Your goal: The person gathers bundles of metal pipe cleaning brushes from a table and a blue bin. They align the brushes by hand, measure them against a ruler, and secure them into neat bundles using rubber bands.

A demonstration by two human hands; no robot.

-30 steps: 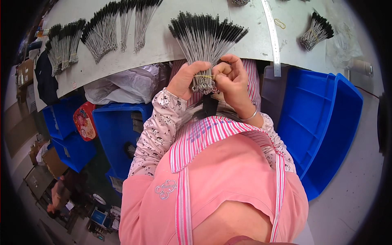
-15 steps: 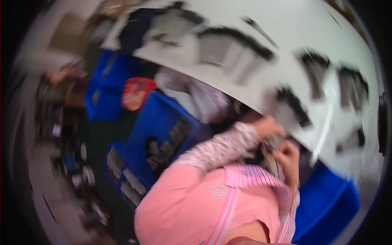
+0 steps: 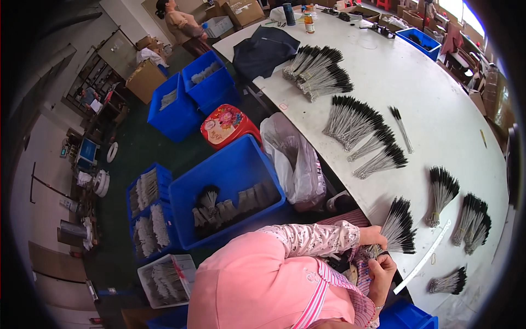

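Observation:
At the near table edge, my left hand is closed round the looped wire ends of a bundle of thin wire brushes. Close below it, my right hand has thumb and fingers pinched together by the same wire ends; what it pinches is too small to make out. A fan of black-tipped wire brushes spreads over the table just past my left hand. Whether it belongs to the held bundle is partly hidden by the fingers.
The white table carries more brush bundles, a white strip and a dark cloth. Left stand a large blue crate with bundles, a white plastic bag and a red stool. Another person stands far off.
The earlier view is blurred; the scene has since swung lower in the picture, bringing the far room into sight. Both hands stay together at the wire ends.

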